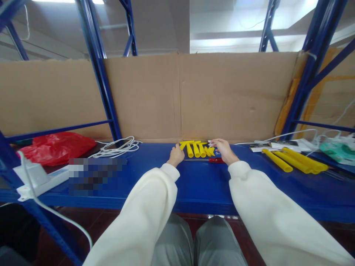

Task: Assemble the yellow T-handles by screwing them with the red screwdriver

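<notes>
One red handle (216,160) lies just beside the right hand (224,150), short yellow tubes (196,150) lie between that hand and the left hand (176,155), though I cannot tell whether either hand's fingers are clamped on anything, and brown cardboard (194,99) stands beyond both.

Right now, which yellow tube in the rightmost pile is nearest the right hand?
The leftmost yellow tube, closest to the right hand; the other tubes lie farther right.
</notes>
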Demonstrator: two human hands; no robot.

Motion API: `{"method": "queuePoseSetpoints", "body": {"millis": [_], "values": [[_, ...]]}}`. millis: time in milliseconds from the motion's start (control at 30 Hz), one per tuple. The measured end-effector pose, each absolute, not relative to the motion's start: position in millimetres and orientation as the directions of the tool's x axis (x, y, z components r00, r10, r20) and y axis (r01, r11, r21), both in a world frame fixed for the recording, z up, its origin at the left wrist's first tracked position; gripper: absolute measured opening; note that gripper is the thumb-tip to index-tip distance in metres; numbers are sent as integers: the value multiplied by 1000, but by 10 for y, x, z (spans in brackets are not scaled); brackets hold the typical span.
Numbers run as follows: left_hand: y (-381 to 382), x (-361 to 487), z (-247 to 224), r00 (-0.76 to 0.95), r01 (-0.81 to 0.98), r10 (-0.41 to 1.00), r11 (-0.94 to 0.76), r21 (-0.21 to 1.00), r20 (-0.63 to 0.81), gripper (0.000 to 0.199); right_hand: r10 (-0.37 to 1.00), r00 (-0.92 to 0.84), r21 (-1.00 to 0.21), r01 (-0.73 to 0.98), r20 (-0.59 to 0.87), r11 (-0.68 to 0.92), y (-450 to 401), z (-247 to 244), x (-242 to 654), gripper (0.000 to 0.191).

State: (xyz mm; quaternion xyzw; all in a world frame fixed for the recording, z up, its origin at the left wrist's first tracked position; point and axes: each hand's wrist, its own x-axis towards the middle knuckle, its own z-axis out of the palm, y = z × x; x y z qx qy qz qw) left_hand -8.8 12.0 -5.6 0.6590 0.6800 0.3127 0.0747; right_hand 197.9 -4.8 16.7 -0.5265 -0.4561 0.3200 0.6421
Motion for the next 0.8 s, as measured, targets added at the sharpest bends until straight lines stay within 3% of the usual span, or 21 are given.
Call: {"method": "queuePoseSetpoints", "body": {"millis": [200, 333, 633, 800], "values": [[281, -103, -141, -43, 771, 942, -181, 611, 334, 55, 900, 331, -957, 156, 283, 243, -19, 149, 1996, 15], [330, -150, -180, 76, 775, 932, -280, 567, 355, 51, 901, 314, -949, 198, 298, 245, -4, 136, 2003, 13], [166, -169, -119, 65, 878, 963, -179, 444, 260, 52, 908, 328, -962, 164, 260, 217, -75, 177, 1968, 5], [130, -167, -90, 77, 874, 968, -182, 451, 240, 58, 910, 319, -961, 166, 264, 221, -98, 174, 1958, 6]]}}
